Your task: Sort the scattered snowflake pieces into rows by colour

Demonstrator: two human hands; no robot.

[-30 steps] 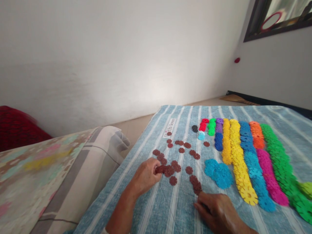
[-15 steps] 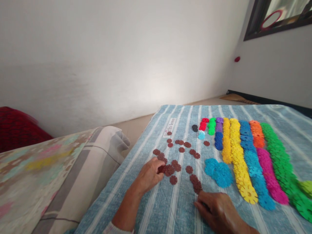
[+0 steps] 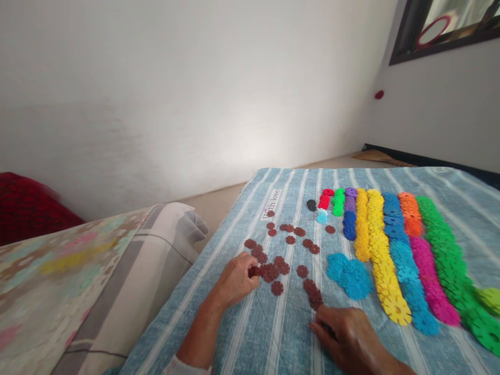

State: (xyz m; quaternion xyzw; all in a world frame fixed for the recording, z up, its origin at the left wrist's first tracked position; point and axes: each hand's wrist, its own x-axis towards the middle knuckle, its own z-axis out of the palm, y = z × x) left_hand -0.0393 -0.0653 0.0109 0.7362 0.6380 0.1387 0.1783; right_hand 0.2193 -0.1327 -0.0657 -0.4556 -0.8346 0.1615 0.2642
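My left hand [image 3: 236,278] pinches a brown snowflake disc [image 3: 254,271] between thumb and fingers, at the left side of a small brown disc cluster [image 3: 269,272]. Fingers curled, my right hand [image 3: 346,333] lies on the cloth at the near end of a short overlapping row of brown discs [image 3: 312,293]. Its fingertips touch or cover the last disc, and whatever is inside the curled fingers is hidden. More loose brown discs [image 3: 299,232] are scattered farther back.
To the right, overlapping rows of yellow discs [image 3: 380,250], magenta discs [image 3: 433,281] and green discs [image 3: 449,255] run toward me, among other colours. A blue disc pile [image 3: 349,276] lies nearer the middle. The striped cloth [image 3: 234,333] borders a patterned bedcover [image 3: 97,271] at left.
My left hand has drawn slightly left with the brown disc, a little away from the cluster. The right hand stays at the end of its row.
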